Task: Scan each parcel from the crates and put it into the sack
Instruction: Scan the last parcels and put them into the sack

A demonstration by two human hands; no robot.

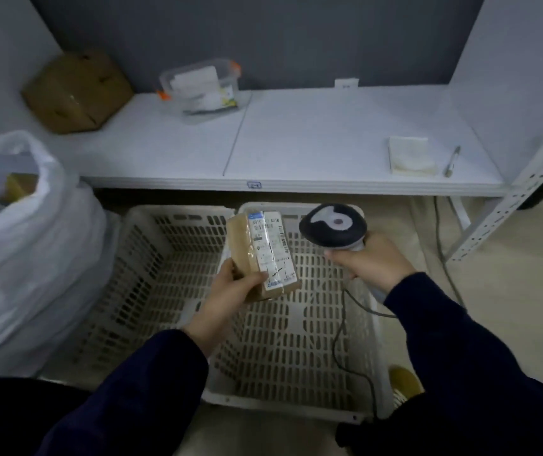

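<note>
The table [312, 136] runs across the scene beyond the right crate [296, 350]. The white sack [26, 251] stands well to the left of that crate, mouth open, with something brown showing inside. The left crate [151, 258] sits against the right crate's left wall. A cardboard box [77, 92] and a clear container [201, 87] lie far beyond the crate, up and to its left.

The parcel [263, 251] is held in the air above the right crate's far left corner. Its long axis runs from the near end away toward the table, leaning slightly left. The white label faces up.

The scanner [332, 225] is above the crate's far wall, its head just beside the parcel's far right corner. Its cable [342, 324] drops into the crate.

The left hand [230, 287] grips the parcel's near end, thumb on the label, fingers curled beneath. The right hand [372, 261] is wrapped round the scanner handle.

A notepad [411, 156] and a pen [452, 161] lie beyond the crate's right side.
</note>
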